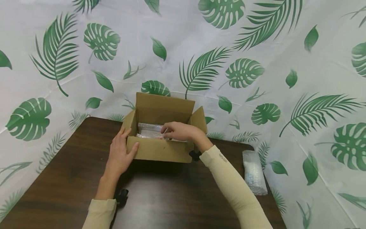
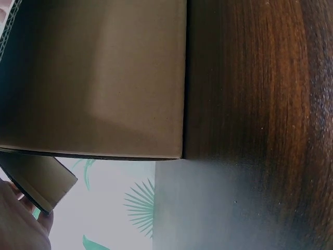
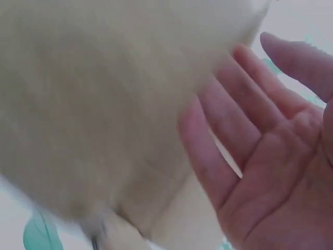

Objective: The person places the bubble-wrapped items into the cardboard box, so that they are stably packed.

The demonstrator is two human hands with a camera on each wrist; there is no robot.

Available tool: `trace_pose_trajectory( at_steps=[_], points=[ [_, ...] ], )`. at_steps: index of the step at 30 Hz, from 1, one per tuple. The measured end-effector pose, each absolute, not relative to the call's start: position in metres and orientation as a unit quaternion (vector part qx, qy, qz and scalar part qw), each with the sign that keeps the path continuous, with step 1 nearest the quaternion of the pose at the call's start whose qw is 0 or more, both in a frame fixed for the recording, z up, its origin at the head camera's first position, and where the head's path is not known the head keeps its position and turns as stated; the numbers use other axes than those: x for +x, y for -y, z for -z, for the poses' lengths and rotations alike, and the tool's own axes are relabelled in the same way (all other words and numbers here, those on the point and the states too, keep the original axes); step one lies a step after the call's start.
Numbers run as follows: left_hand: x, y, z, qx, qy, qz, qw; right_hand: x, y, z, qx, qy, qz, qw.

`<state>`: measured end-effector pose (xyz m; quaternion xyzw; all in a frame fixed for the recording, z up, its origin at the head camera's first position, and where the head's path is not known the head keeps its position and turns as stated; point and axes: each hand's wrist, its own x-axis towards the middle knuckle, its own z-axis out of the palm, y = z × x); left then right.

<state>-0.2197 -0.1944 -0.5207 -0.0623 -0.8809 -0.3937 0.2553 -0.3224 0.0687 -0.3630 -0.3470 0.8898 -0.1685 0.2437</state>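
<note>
An open cardboard box [image 1: 160, 151] stands on the dark table with its flaps raised. My left hand [image 1: 120, 152] grips the box at its left front corner, thumb on the front and fingers along the left flap. That flap [image 2: 49, 179] shows between the fingers of the left hand [image 2: 21, 224] in the left wrist view. Inside the box lies a bubble-wrapped item [image 1: 148, 129]. Over the opening is my right hand [image 1: 181, 131], fingers loosely bent above the wrap. The right wrist view shows the right hand [image 3: 276, 140] with fingers apart and nothing held, beside blurred cardboard.
Another bubble-wrapped package [image 1: 254, 173] lies near the right edge of the wooden table [image 1: 171, 197]. A white cloth with green leaves [image 1: 183, 41] hangs behind and at the sides. Black wrist cameras [image 1: 122, 197] are strapped on both wrists.
</note>
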Motion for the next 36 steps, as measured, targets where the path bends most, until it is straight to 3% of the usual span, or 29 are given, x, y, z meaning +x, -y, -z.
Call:
trace_pose_trajectory(
  at_steps=[10, 13, 17, 25, 36],
  points=[
    [-0.22, 0.193, 0.523, -0.065, 0.88, 0.388, 0.267, -0.302, -0.137, 0.323, -0.341, -0.881, 0.32, 0.071],
    [-0.22, 0.193, 0.524, -0.062, 0.882, 0.385, 0.263, -0.295, -0.166, 0.322, -0.313, -0.881, 0.354, 0.012],
    [-0.22, 0.193, 0.525, -0.06, 0.883, 0.385, 0.262, -0.285, -0.212, 0.327, -0.25, -0.888, 0.384, -0.029],
    [-0.22, 0.189, 0.527, -0.071, 0.877, 0.397, 0.26, -0.263, -0.319, 0.383, -0.106, -0.93, 0.349, -0.055],
    [-0.218, 0.19, 0.524, -0.072, 0.87, 0.408, 0.266, -0.245, -0.394, 0.467, 0.054, -0.974, 0.221, 0.002]
  ],
)
